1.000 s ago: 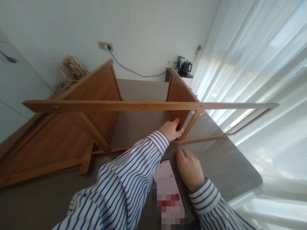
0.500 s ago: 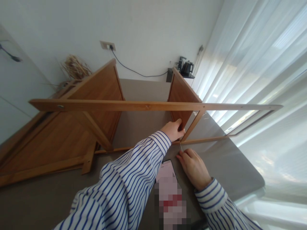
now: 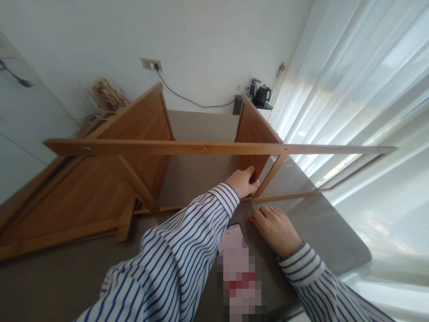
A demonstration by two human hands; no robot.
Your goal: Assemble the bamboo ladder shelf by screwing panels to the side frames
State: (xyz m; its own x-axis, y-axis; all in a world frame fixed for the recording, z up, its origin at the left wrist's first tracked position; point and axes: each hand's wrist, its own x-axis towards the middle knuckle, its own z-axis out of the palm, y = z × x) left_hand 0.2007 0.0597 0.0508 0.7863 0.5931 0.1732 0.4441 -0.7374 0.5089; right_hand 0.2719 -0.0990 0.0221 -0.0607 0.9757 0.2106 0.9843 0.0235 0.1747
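Observation:
A wooden frame (image 3: 208, 148) with long rails and crosspieces stands on edge across the grey table. Two brown wooden panels, the left panel (image 3: 140, 120) and the right panel (image 3: 256, 123), reach back behind it. My left hand (image 3: 240, 182) passes inside the frame and is closed on the lower front corner of the right panel, by a crosspiece (image 3: 271, 174). In front of the lower rail, my right hand (image 3: 276, 228) pinches a thin metal rod (image 3: 253, 205), whose far end meets the rail. The rest of the rod is hidden in my fingers.
A phone (image 3: 231, 241) with a lit screen lies on the table (image 3: 321, 228) below my hands. Another wooden piece (image 3: 60, 197) leans at the left. Behind are a black kettle (image 3: 262, 95), a power cord (image 3: 187, 99) and dried stalks (image 3: 106, 95); sheer curtains (image 3: 375, 89) hang at right.
My right hand has turned and shifted slightly to the right, its fingers still on the metal rod. My left hand keeps its hold; the frame and panels stay in place.

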